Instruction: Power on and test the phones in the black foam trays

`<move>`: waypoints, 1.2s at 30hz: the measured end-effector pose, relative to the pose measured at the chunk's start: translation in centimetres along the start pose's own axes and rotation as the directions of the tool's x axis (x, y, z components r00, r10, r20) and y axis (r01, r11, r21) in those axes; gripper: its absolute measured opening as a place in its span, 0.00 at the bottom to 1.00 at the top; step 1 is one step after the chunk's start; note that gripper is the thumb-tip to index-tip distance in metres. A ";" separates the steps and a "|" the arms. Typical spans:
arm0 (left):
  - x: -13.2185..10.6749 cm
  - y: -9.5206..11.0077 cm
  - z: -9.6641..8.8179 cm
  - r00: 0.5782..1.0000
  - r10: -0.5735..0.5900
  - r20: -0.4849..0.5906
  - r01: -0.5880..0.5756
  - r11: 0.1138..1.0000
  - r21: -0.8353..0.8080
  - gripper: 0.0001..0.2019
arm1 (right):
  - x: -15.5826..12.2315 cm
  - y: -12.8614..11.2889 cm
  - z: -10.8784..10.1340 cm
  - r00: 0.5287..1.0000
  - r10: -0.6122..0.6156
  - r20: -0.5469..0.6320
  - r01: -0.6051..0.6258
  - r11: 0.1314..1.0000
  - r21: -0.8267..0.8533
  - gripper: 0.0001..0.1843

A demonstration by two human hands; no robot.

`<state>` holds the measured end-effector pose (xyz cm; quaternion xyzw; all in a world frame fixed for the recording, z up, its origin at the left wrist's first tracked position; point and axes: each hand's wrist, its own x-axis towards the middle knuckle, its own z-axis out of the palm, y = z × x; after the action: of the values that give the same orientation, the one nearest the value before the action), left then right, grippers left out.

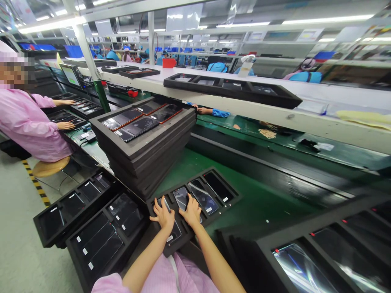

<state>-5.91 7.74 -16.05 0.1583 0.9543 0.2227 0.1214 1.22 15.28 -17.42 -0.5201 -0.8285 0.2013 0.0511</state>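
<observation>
A black foam tray (189,232) with several slots lies on the green bench in front of me. My left hand (163,215) spans the leftmost smartphone (174,233), fingers on one side and thumb on the other. Beside it, my right hand (191,209) is curled around the second smartphone (181,197), with its thumb at the near left edge. Both phones sit at their slots; whether either is lifted slightly, I cannot tell. To the right, a third smartphone (204,196) and a dark fourth smartphone (217,185) lie in the same tray, with small white labels.
A tall stack of foam trays (137,156) stands behind, phones on top. More loaded trays lie at lower left (71,240) and lower right (265,248). A white shelf (220,95) crosses above the bench. A co-worker in pink (36,126) sits at left; another person's hand (204,110) shows beyond.
</observation>
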 end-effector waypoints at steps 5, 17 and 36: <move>0.0 -0.2 0.3 1.000 0.018 -0.025 -0.018 1.000 0.001 0.29 | 0.1 0.1 0.0 1.000 0.003 0.005 -0.003 1.000 0.005 0.40; 0.1 -0.4 0.9 0.998 0.020 -0.051 -0.019 1.000 0.010 0.28 | 0.2 0.0 0.1 1.000 0.011 0.009 -0.011 1.000 -0.025 0.40; 0.1 -0.4 0.8 0.998 0.033 -0.057 -0.033 0.999 0.005 0.27 | 0.4 0.4 0.8 1.000 0.006 -0.004 -0.006 0.999 -0.035 0.38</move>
<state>-5.84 7.71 -16.98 0.1679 0.9550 0.2273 0.0899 1.13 15.57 -18.36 -0.5240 -0.8301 0.1858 0.0431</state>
